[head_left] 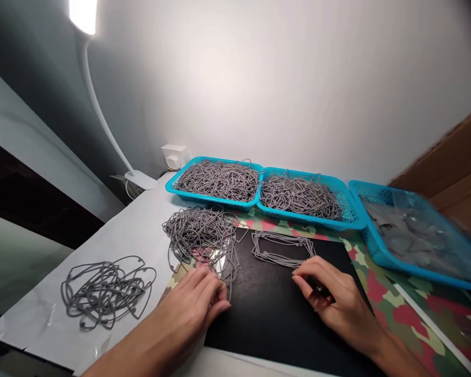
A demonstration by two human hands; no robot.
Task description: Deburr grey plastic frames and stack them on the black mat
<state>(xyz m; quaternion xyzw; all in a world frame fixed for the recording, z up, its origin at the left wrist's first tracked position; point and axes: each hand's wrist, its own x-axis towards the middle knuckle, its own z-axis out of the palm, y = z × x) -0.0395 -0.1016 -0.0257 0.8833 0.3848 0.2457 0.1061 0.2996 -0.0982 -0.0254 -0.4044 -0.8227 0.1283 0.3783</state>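
Note:
My left hand [204, 298] is at the near edge of a tangled heap of grey loops [200, 230], its thumb and fingers pressed together around a thin grey strand. My right hand [329, 298] hovers over the black mat [259, 319], thumb and forefinger a little apart, with nothing visible between the tips. Just beyond it, a stack of grey loops laid out as a rectangle [278, 258] rests on the mat. A smaller tangle of darker grey loops [108, 293] lies on the white surface at the left.
Two blue baskets [215, 200] [310, 219] full of grey loops stand along the wall. Another blue basket [408, 267] holds clear plastic bags. A white lamp [141, 179] is clamped at the back left. A white strip [432, 324] and cardboard [459, 173] are at the right.

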